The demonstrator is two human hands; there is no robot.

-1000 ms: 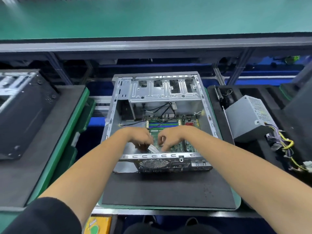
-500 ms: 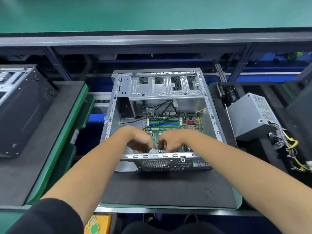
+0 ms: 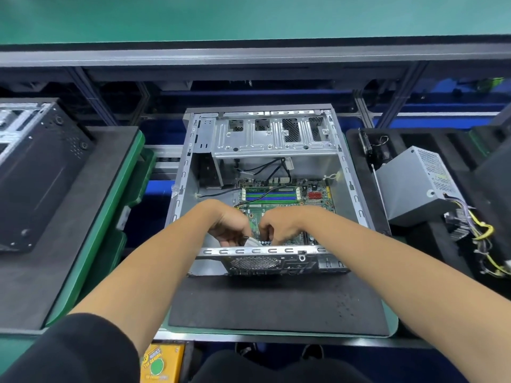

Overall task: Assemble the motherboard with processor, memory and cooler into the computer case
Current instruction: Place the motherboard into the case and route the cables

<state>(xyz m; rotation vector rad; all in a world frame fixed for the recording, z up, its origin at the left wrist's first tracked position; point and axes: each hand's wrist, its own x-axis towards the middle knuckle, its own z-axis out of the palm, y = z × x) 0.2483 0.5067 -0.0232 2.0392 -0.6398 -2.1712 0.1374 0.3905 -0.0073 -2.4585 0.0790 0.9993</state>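
Nearest the person, a yellow box [image 3: 161, 363] sat below the bench edge, left of centre. Beyond it a black foam mat [image 3: 276, 302] carried the open computer case [image 3: 343, 172], its perforated rear panel facing the person. Both forearms reached over that near wall into the case. The left hand [image 3: 229, 225] had its fingers curled down around a small white part [image 3: 253, 241] just inside the wall; the right hand [image 3: 279, 225], fingers also curled, met it close beside the same part, though whether it actually pinched it could not be told. Under and beyond the hands lay the green motherboard [image 3: 318, 200] on the case floor, with the memory slots [image 3: 271, 194] across its far side. Farther on, black cables [image 3: 265, 170] hung below the metal drive cage [image 3: 271, 136]. To the right a grey power supply [image 3: 412, 183] rested on black foam, and to the left sat another black case [image 3: 41, 172].
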